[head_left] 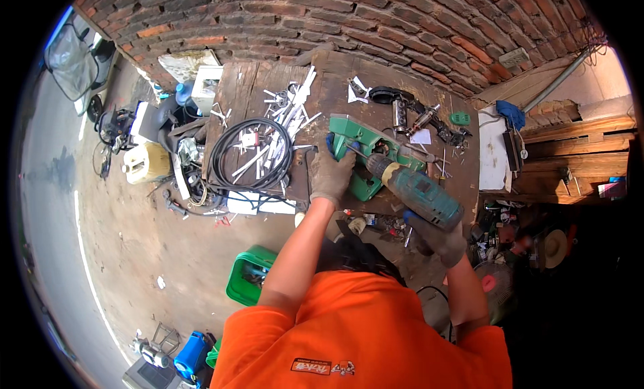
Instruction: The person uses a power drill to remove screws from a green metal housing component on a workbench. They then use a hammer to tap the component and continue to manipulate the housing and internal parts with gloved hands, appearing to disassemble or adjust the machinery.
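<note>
My gloved right hand (441, 243) is wrapped round the handle of a teal power drill (424, 196). The drill tilts up and to the left, with its chuck (380, 166) over a green tool housing (347, 128). The housing lies on a worn wooden bench (265, 73), its opened middle showing inner parts. Against the housing's left side, my gloved left hand (332, 173) is closed on it, the fingers partly hidden. The drill's tip meets the housing near those fingers; whether it touches a screw I cannot make out.
A coil of black cable (215, 162) and white paper strips (306, 93) lie on the bench's left. Motor parts (400, 115) and a small green piece (460, 118) are at the back right. A brick wall (302, 20) rises behind; a green bucket (235, 292) stands below.
</note>
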